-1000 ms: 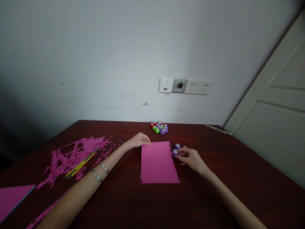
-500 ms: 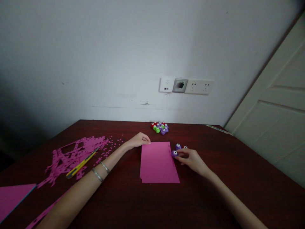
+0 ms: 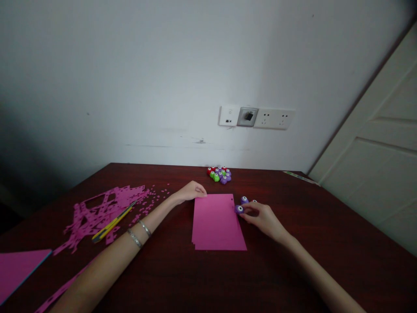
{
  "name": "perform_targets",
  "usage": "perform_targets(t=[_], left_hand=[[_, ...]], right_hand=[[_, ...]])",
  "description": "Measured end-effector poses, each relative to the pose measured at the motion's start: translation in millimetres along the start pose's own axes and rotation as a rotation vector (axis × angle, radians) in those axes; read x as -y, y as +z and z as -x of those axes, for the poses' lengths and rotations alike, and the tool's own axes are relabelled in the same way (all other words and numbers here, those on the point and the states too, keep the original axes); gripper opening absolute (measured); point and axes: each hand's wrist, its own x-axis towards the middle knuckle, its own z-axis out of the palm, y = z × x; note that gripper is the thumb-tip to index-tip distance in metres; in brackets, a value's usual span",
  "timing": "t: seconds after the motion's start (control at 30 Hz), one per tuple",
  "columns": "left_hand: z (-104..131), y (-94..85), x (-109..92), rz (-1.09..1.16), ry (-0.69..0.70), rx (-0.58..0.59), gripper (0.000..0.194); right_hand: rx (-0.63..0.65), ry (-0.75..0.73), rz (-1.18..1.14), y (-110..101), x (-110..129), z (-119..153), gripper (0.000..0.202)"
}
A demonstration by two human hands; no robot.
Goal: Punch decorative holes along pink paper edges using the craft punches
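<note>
Sheets of pink paper (image 3: 217, 224) lie on the table with their edges slightly out of line, and a small dark hole shows near the top right corner. My left hand (image 3: 191, 191) pinches the paper's top left corner between thumb and fingers. At the right edge of the sheets, my right hand (image 3: 262, 217) grips a small purple craft punch (image 3: 239, 209) with a white round top. The punch touches the paper's edge; whether paper is inside its slot cannot be made out. Just behind it stands another purple punch (image 3: 244, 200), and one more is partly hidden by my fingers.
Red, green and purple punches (image 3: 220, 174) cluster at the table's back edge. On the left lie pink paper scraps (image 3: 97, 213), tiny cut-outs (image 3: 148, 204), a yellow utility knife (image 3: 112, 224) and more pink paper (image 3: 21, 271). A ruler-like strip (image 3: 301, 178) lies back right, before the wall.
</note>
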Motion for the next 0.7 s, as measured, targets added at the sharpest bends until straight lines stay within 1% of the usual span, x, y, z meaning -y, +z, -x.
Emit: perform_targets(t=[0.13, 0.4, 0.57, 0.7], left_hand=[[1.1, 0.7, -2.2, 0.007, -0.004, -0.005, 0.02], [3.2, 0.6, -6.6, 0.014, -0.019, -0.031, 0.019], [1.4, 0.9, -4.8, -0.006, -0.027, -0.042, 0.017], [-0.3, 0.8, -3.2, -0.037, -0.021, -0.05, 0.016]], right_hand=[[-0.007, -0.007, 0.013, -0.3, 1.5, 0.2, 0.017], [0.041, -0.021, -0.029, 2.6, -4.0, -0.5, 0.019], [0.088, -0.012, 0.002, 2.9, -2.0, 0.4, 0.021], [0.092, -0.048, 0.037, 2.7, -1.1, 0.0, 0.022]])
